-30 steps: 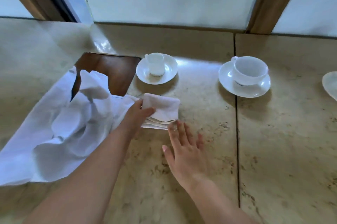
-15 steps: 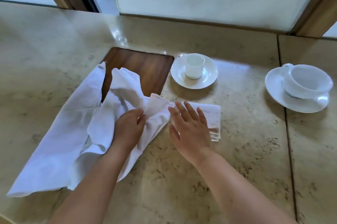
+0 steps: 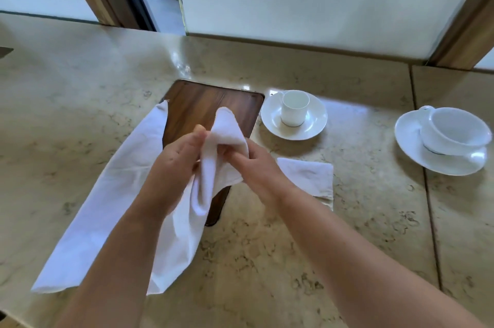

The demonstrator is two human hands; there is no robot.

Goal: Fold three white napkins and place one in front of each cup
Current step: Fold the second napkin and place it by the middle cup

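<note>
Head view: bare counter (image 3: 307,261) lies near of the wooden board (image 3: 203,105). Right of the board stand a small cup (image 3: 294,107) and a wide cup (image 3: 454,131); a folded napkin (image 3: 307,175) lies before the small cup. Left hand (image 3: 179,156) and right hand (image 3: 251,159) grip a bunched napkin (image 3: 227,138) above the board, its length trailing down-left. Another napkin (image 3: 107,194) lies flat left of the board.

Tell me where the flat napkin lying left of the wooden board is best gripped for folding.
Probably at the far corner of the flat napkin, where it laps onto the wooden board. That raised edge lets fingers slide under it. Come from above and the left, since both hands crowd the right side.
</note>
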